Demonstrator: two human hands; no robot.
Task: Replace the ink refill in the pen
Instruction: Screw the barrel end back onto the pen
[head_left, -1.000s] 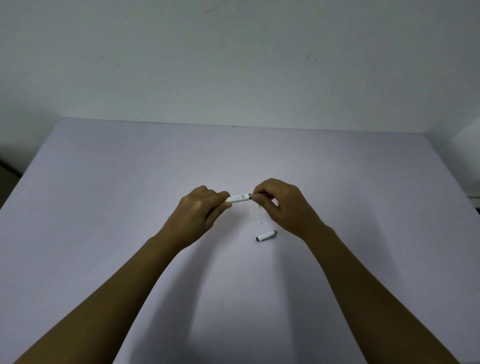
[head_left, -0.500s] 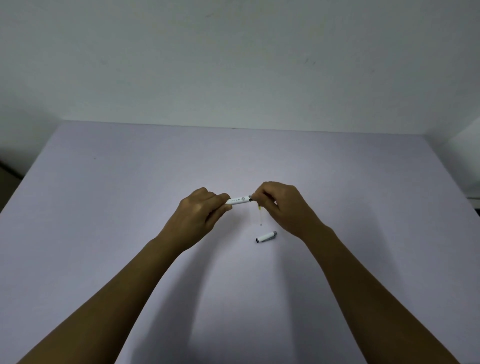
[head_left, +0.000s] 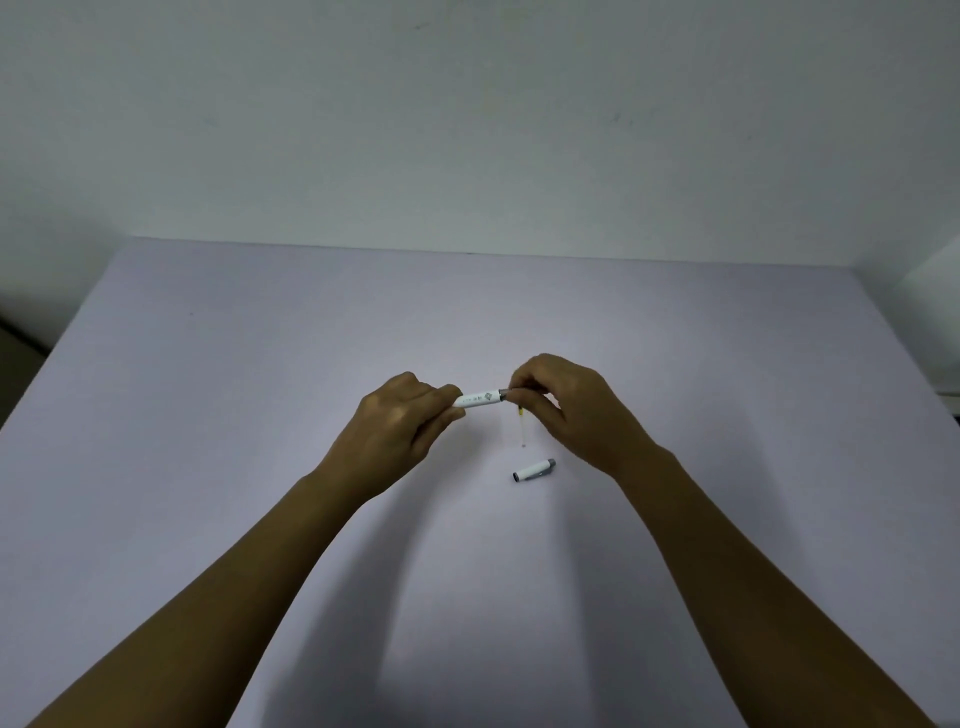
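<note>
A white pen barrel with a small grey print is held level above the table between both hands. My left hand grips its left end. My right hand pinches the grey front end of the pen, which is mostly hidden by the fingers. A thin clear refill with a yellowish top lies on the table just below my right fingers. The white pen cap with a dark tip lies on the table nearer me, below the right hand.
The pale lilac table reaches to a plain wall at the back. A white object stands past the table's right edge.
Both hands stay closed on the pen; the right fingers have shifted slightly at the pen's front end. The cap and refill have not moved.
</note>
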